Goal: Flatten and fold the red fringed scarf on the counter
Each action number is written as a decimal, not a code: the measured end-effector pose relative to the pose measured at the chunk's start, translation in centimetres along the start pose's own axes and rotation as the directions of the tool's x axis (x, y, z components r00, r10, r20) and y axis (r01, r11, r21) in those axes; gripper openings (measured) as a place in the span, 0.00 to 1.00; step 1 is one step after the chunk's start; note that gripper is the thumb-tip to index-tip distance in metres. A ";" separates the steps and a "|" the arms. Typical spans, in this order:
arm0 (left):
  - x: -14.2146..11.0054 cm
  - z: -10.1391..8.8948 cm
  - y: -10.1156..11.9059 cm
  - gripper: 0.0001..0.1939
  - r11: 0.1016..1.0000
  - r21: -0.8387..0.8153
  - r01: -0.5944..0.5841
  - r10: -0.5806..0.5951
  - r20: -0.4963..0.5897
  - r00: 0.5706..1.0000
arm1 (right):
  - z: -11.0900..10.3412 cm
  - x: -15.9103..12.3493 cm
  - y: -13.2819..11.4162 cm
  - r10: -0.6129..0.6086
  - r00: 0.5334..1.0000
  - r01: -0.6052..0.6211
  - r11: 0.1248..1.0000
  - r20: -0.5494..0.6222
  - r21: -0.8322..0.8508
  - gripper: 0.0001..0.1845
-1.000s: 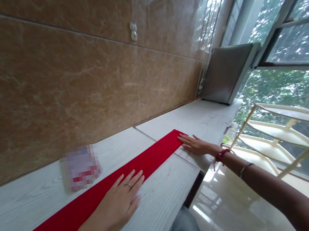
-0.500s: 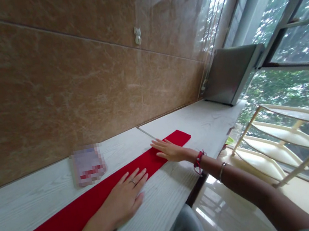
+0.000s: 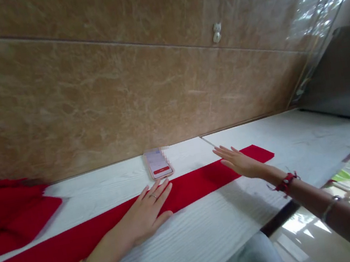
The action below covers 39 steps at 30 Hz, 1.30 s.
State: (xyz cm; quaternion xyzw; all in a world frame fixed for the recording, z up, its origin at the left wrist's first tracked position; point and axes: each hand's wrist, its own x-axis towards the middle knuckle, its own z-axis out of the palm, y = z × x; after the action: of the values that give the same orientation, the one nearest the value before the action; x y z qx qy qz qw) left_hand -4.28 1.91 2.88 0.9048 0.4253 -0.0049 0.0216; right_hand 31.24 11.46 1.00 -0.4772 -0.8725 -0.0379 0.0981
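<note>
A long red strip of folded cloth [image 3: 201, 183] runs across the white wood-grain counter [image 3: 194, 240], from the left edge of the view to its end at the right. My left hand [image 3: 148, 210], with a ring and a beaded bracelet, lies over the middle of the strip, fingers stretched out. Over the strip's right part, my right hand [image 3: 239, 162] is held flat with fingers extended; whether it touches the cloth I cannot tell. Neither hand grips anything. Behind the strip, just beyond my left fingertips, a phone [image 3: 159, 164] lies face up, partly blurred.
At the left, a heap of red cloth [image 3: 13, 211] sits on the counter against the brown tiled wall [image 3: 104, 94]. A grey metal-looking box [image 3: 341, 74] stands at the far right end. My knee [image 3: 254, 257] is under the counter's front edge.
My view has turned left, so the red heap now shows and the window has mostly gone out of view. The hands are slightly farther apart, both still flat over the cloth.
</note>
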 end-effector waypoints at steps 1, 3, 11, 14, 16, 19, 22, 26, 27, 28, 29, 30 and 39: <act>-1.0 0.2 -0.8 0.31 0.999 0.010 0.053 -0.053 -0.012 0.999 | -0.3 1.0 -2.8 -0.074 0.997 0.074 0.997 -0.022 0.034 0.27; -2.6 0.8 -2.0 0.29 0.993 0.027 0.119 -0.118 -0.027 0.993 | -0.5 3.0 -8.6 -0.234 0.972 0.236 0.968 -0.039 0.085 0.27; -5.7 2.8 -2.7 0.26 0.996 0.061 0.073 -0.070 -0.052 0.996 | 2.4 4.7 -17.3 -0.452 0.890 0.443 0.888 0.055 0.121 0.28; -7.6 2.6 -3.4 0.25 0.996 0.050 0.072 -0.070 -0.037 0.997 | 2.7 4.0 -15.8 -0.439 0.896 0.430 0.896 0.069 0.112 0.28; -9.3 2.4 -3.9 0.25 0.995 0.046 0.093 -0.092 -0.026 0.995 | 2.6 3.7 -15.1 -0.433 0.898 0.424 0.900 0.082 0.104 0.28; -11.3 2.1 -4.2 0.24 0.992 0.049 0.112 -0.113 0.004 0.994 | 2.4 3.7 -15.6 -0.414 0.907 0.405 0.908 0.078 0.111 0.29; -11.7 1.7 -3.8 0.25 0.988 0.061 0.139 -0.139 -0.004 0.990 | 1.9 4.3 -18.4 -0.432 0.902 0.426 0.893 0.011 0.144 0.29; -11.0 2.1 -3.6 0.26 0.956 0.113 0.270 -0.261 -0.092 0.961 | 2.2 5.3 -23.2 -0.486 0.873 0.485 0.859 -0.037 0.164 0.30; -11.1 2.3 -3.7 0.27 0.944 0.120 0.306 -0.294 -0.107 0.950 | 2.5 5.5 -23.8 -0.488 0.872 0.487 0.859 -0.032 0.160 0.30; -11.5 2.6 -4.0 0.26 0.933 0.123 0.337 -0.324 -0.115 0.939 | 2.8 5.6 -24.1 -0.491 0.871 0.489 0.858 -0.027 0.157 0.30; -12.1 2.9 -4.3 0.26 0.924 0.124 0.361 -0.347 -0.119 0.930 | 3.2 5.5 -24.0 -0.493 0.870 0.491 0.858 -0.024 0.154 0.30; -12.9 3.2 -4.6 0.26 0.918 0.123 0.378 -0.364 -0.119 0.924 | 3.5 5.4 -23.6 -0.494 0.869 0.491 0.857 -0.025 0.153 0.30; -18.5 2.9 -6.0 0.24 0.823 0.139 0.550 -0.528 -0.169 0.832 | 2.2 6.9 -25.2 -0.478 0.878 0.473 0.860 -0.025 0.193 0.31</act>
State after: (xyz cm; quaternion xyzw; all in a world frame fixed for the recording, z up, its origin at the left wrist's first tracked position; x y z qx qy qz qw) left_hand -20.68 -8.58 0.30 0.7440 0.6621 0.0062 -0.0894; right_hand 6.16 3.84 0.98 -0.2361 -0.9637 0.0297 0.1210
